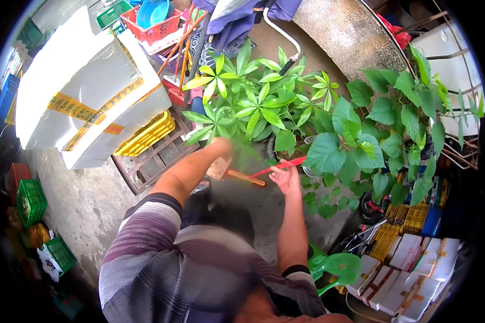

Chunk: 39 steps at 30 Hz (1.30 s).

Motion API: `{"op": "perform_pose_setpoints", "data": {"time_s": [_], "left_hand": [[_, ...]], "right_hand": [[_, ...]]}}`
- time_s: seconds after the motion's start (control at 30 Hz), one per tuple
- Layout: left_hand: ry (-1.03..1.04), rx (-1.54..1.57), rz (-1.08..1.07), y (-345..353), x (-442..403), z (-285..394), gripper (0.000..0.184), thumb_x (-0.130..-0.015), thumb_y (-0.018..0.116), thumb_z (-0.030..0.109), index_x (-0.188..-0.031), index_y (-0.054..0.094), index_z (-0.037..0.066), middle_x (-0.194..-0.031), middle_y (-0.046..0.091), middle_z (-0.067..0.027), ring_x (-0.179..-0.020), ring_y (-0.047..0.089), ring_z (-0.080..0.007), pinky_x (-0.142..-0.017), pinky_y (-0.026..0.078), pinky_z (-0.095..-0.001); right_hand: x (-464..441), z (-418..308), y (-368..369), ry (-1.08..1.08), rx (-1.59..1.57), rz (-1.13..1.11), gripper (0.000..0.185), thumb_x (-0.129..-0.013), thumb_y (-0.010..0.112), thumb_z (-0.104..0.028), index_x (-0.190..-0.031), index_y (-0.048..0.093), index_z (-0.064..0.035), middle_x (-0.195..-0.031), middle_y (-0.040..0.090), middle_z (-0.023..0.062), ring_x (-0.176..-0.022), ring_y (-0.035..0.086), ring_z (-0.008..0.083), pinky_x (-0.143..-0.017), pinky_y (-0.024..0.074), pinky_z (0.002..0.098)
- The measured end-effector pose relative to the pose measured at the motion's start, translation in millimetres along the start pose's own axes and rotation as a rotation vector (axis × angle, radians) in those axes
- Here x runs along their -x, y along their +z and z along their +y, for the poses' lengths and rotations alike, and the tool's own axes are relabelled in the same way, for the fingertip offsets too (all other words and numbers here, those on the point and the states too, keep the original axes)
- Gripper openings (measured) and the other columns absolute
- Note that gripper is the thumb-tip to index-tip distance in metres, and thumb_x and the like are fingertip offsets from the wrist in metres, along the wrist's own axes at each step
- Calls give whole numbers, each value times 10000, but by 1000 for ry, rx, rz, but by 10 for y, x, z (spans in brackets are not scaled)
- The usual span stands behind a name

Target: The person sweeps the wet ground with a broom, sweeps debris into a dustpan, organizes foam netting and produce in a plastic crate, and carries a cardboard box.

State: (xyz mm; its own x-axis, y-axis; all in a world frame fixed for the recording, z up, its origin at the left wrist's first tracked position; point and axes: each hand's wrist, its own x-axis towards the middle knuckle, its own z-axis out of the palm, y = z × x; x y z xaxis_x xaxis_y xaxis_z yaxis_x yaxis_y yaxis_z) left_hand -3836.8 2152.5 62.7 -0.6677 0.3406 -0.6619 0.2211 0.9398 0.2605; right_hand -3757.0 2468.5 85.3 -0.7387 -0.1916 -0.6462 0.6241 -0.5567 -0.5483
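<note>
My right hand (286, 178) is around a thin red handle (264, 170) below the leafy plants. My left hand (221, 148) is blurred at the lower left edge of a bright green plant (258, 102); its fingers are hidden. Just under it shows a brownish flat piece (219, 168), too blurred to name. An orange-brown stick (247, 178) lies between my hands, close to the red handle. Broad heart-shaped leaves (328, 153) hang to the right of my right hand.
White foam boxes (102, 97) with yellow tape and a yellow crate (145, 135) stand on a rack at left. A red basket (153, 27) is behind. A green plastic chair (337, 266) and stacked boxes (404, 269) are at lower right.
</note>
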Motion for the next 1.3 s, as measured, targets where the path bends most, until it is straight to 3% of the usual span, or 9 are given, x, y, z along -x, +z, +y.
{"op": "perform_pose_setpoints", "data": {"time_s": [0.13,0.3,0.4,0.53,0.7,0.83,0.93,1.17,1.3], "left_hand": [[-64,125,22,-99,-242,-15,267,-682,712,120,-936,726,38,-1037,688,-177,-984,666,-327,-787,541,-435],[-190,316,175,-111,-319,-36,227,-760,597,96,-940,701,5,-1042,677,-199,-999,658,-324,-833,533,-407],[-234,288,244,135,-601,-184,263,-821,512,137,-981,672,3,-1042,668,-215,-990,656,-319,-842,529,-404],[-300,361,435,316,-881,-212,259,-823,504,155,-1003,624,12,-1004,667,-208,-945,659,-326,-798,534,-427],[-457,526,649,271,-712,-116,229,-817,551,143,-981,518,-12,-916,633,-236,-799,659,-369,-683,542,-457],[-643,827,882,422,-611,-47,330,-793,640,190,-1006,490,-13,-942,612,-250,-879,631,-401,-785,512,-477],[-616,1033,825,347,-434,17,244,-780,652,192,-949,550,49,-931,642,-198,-903,635,-366,-808,504,-453],[-578,1039,928,451,-671,138,116,-742,642,151,-829,637,76,-844,668,-155,-837,655,-338,-751,516,-441],[-525,1082,847,298,-601,101,182,-708,700,168,-843,640,63,-848,672,-152,-822,662,-326,-730,519,-441]], "right_hand": [[-251,-348,332,-114,-19,-184,410,-908,607,-312,-1268,473,-171,-1109,636,231,-907,667,350,-864,508,509],[-1254,-862,10,-185,580,192,353,-938,600,-265,-1242,456,-157,-910,690,138,-600,680,195,-447,490,266],[-1712,-1337,-95,-349,1080,314,209,-929,611,-244,-1075,576,-98,-831,686,104,-686,644,112,-496,444,215],[-2410,-1818,-467,-592,1441,524,329,-928,592,-318,-1123,568,-53,-939,653,137,-791,621,186,-620,456,299],[-2795,-2177,-750,-594,1337,740,470,-924,572,-389,-1208,528,-17,-1084,611,184,-934,596,278,-769,453,374],[-2986,-2414,-802,-562,1141,786,583,-920,556,-446,-1277,496,11,-1200,577,221,-1048,576,352,-889,450,434],[-3099,-2585,-667,-253,1228,695,703,-920,549,-474,-1326,418,85,-1326,489,275,-1118,544,423,-985,436,458],[-3339,-1732,-1420,-284,1420,327,546,-895,633,-301,-1206,506,130,-1083,605,252,-827,602,344,-733,525,413],[-2008,-868,-898,259,1470,77,327,-954,534,-252,-1233,498,-85,-819,602,55,-508,554,168,-361,348,266]]}}
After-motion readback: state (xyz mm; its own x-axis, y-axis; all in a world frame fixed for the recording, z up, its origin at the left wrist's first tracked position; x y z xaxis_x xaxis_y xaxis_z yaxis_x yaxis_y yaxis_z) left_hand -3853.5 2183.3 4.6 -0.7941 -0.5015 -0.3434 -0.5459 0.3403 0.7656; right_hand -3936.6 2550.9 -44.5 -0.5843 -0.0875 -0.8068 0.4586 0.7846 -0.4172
